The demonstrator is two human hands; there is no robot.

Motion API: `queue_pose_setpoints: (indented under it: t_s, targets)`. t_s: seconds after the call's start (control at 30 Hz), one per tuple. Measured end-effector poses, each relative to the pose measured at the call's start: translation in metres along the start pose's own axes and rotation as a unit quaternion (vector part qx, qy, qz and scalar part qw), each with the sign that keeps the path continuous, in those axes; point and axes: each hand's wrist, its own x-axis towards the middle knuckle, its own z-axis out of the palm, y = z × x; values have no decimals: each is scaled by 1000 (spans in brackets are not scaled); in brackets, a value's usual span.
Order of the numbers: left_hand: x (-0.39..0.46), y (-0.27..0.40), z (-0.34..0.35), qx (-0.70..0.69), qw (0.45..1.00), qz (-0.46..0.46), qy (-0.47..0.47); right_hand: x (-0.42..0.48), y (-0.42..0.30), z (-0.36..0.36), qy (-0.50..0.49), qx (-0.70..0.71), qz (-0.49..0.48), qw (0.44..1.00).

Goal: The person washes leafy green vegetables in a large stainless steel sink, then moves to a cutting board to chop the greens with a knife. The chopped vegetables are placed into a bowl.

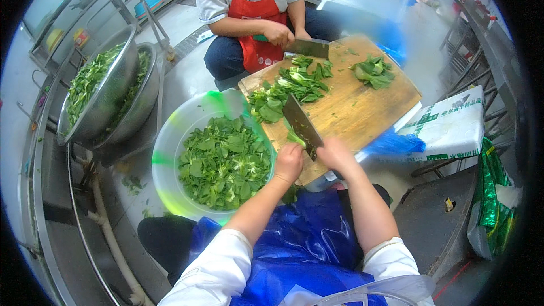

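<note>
My right hand (338,154) is closed around the handle end of a cleaver (302,125), whose blade slants over the near left part of a wooden cutting board (357,110). Just left of the blade, my left hand (290,162) grips the pale stem of a leafy green (293,133). Cut greens (272,102) lie in a band along the board's left side, beyond the blade. A separate bunch of greens (373,71) rests near the far right corner. Left of the board stands a large translucent plastic tub (168,157) holding a heap of cut leafy greens (225,163).
Across the board sits a co-worker (259,12) in a red apron, holding another cleaver (312,47). Steel basins of greens (102,97) tilt on a metal rack at left. A white foam box (446,125) and blue plastic (395,142) are at right.
</note>
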Motion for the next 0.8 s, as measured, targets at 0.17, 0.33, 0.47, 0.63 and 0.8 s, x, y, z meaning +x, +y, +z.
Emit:
queue_pose_setpoints:
  t_s: [0.17, 0.33, 0.47, 0.63, 0.8]
  targets:
    - [1, -3, -3, 16, 999, 11, -35, -1, 6, 38, 87, -59, -23, 994]
    - [7, 13, -36, 77, 988, 14, -133, -17, -26, 20, 118, -93, 19, 989]
    - [-39, -37, -78, 83, 973, -121, -176, -24, -46, -23, 109, -57, 99, 987]
    - [-47, -56, -240, 214, 919, -175, -280, -31, -16, -62, 83, -81, 265, 957]
    - [-80, -126, -338, 200, 920, -317, -109, -33, -21, -47, 28, -159, 245, 956]
